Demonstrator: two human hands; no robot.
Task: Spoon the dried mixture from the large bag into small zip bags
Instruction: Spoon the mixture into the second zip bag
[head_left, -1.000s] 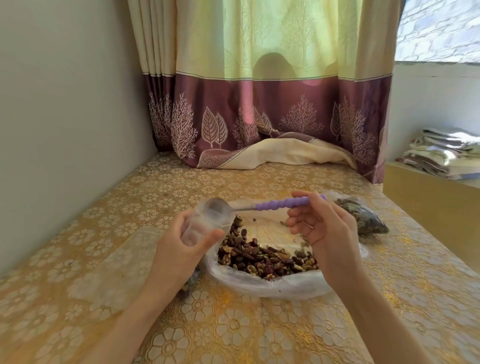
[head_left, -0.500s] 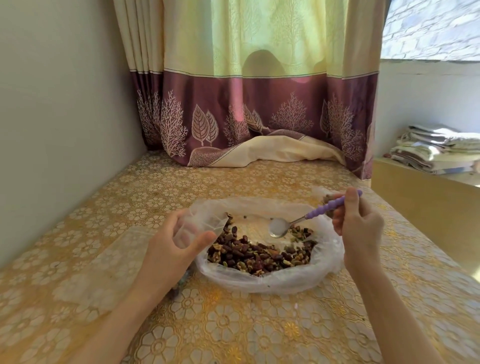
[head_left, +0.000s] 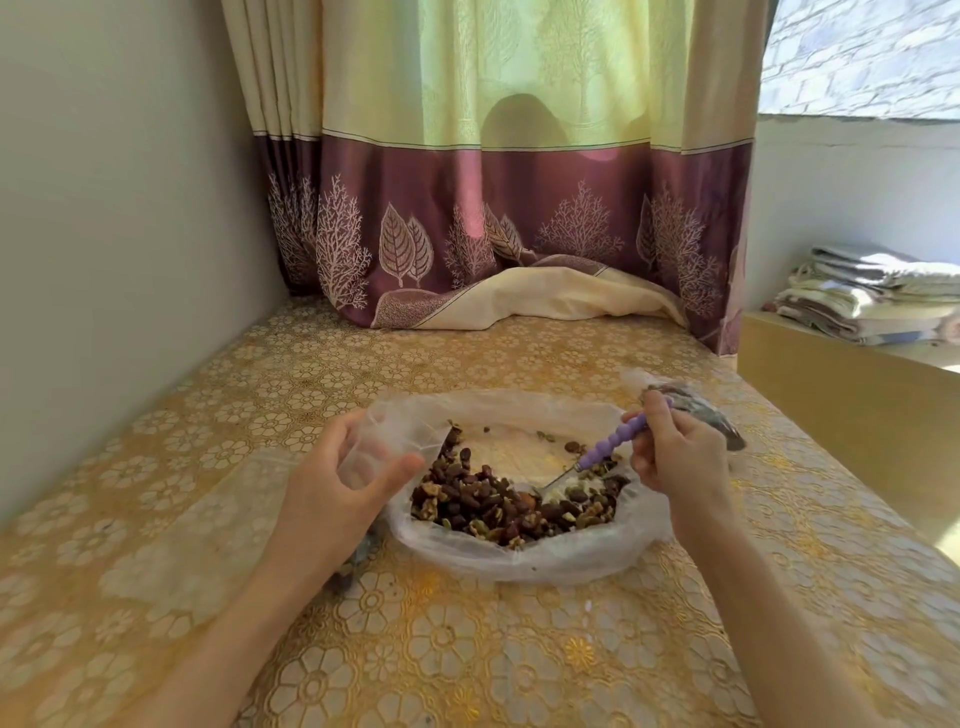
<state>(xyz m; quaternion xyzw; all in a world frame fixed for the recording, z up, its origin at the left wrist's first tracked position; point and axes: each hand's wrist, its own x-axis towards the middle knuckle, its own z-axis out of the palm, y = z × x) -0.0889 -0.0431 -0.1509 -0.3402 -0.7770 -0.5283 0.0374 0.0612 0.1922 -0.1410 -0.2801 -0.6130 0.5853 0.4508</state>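
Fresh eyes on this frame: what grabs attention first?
The open large bag of dark dried mixture sits mid-table, between both hands. The right hand dips a purple-handled spoon into the mix, while the left hand holds a small clear zip bag at the big bag's left rim. Behind, a maroon-bordered curtain pools on the gold floral tablecloth.
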